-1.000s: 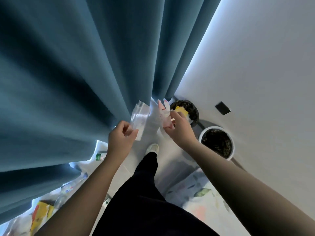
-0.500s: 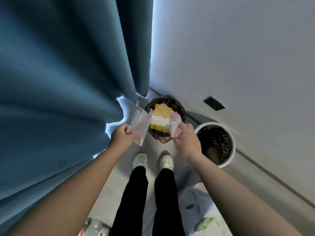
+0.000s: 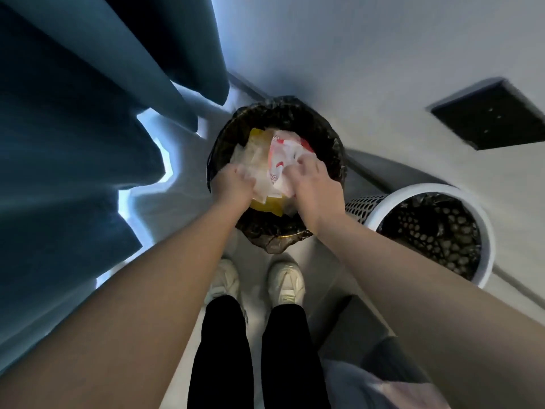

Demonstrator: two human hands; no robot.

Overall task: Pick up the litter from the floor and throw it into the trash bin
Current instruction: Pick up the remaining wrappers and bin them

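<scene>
A round trash bin (image 3: 333, 143) lined with a dark plastic bag stands on the floor in front of my feet. Inside it lie yellow packaging (image 3: 265, 203) and other litter. My left hand (image 3: 233, 187) reaches over the bin's near left rim, fingers closed on a clear plastic wrapper (image 3: 250, 160). My right hand (image 3: 317, 188) reaches over the near right rim, closed on a crumpled white and red wrapper (image 3: 280, 160). Both wrappers are down inside the bin's mouth. The image is blurred, so the exact grip is hard to make out.
A white perforated basket (image 3: 483, 231) with a dark liner stands to the right of the bin. Teal curtains (image 3: 73, 143) hang at the left. A white wall with a black outlet plate (image 3: 492, 116) runs behind. A patterned rug corner (image 3: 377, 379) lies lower right.
I stepped up to the bin and both hands moved forward and down, carrying the clear wrapper and the red and white wrapper from above the floor into the bin's mouth.
</scene>
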